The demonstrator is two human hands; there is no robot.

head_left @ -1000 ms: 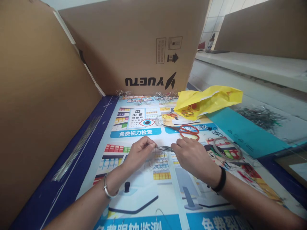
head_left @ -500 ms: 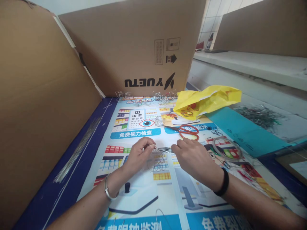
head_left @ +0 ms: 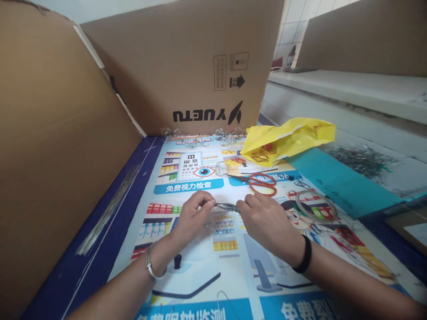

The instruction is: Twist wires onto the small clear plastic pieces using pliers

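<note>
The blue table (head_left: 70, 266) bears a poster (head_left: 230, 269) and wires (head_left: 108, 210).

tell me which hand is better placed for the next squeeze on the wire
Likely the right hand: it grips the pliers, whose tips point toward the left hand. The left hand seems better suited to steadying, since its fingers appear to pinch the wire piece.

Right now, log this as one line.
left hand: holding wire; right hand: gripping pliers; pliers: tip at left fingers; scissors: on printed sheet
</note>
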